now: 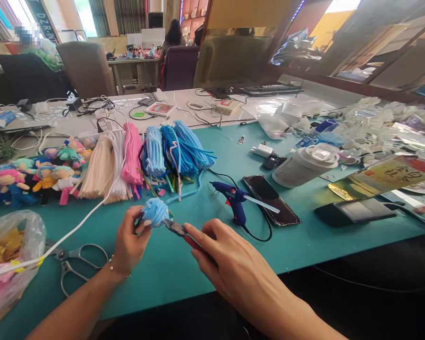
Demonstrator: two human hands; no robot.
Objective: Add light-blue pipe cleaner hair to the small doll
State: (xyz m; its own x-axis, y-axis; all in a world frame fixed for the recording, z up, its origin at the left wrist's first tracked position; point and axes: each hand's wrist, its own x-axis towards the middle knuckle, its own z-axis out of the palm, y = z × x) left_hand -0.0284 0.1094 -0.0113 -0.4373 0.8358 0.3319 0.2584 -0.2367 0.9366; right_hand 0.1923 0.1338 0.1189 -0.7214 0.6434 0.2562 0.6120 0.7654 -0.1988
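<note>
My left hand grips a light-blue ball of coiled pipe cleaner above the teal mat. My right hand is wrapped round a pair of pliers with red handles. The jaws of the pliers touch or nearly touch the right side of the ball; whether they bite on a strand I cannot tell. Just behind the ball, a single blue pipe cleaner lies on the mat. Bundles of blue pipe cleaners, pink pipe cleaners and cream pipe cleaners lie farther back.
A blue glue gun and a phone lie right of centre. Scissors and a plastic bag are at the left, crossed by a white cable. Small dolls, a lidded cup and a black box stand around.
</note>
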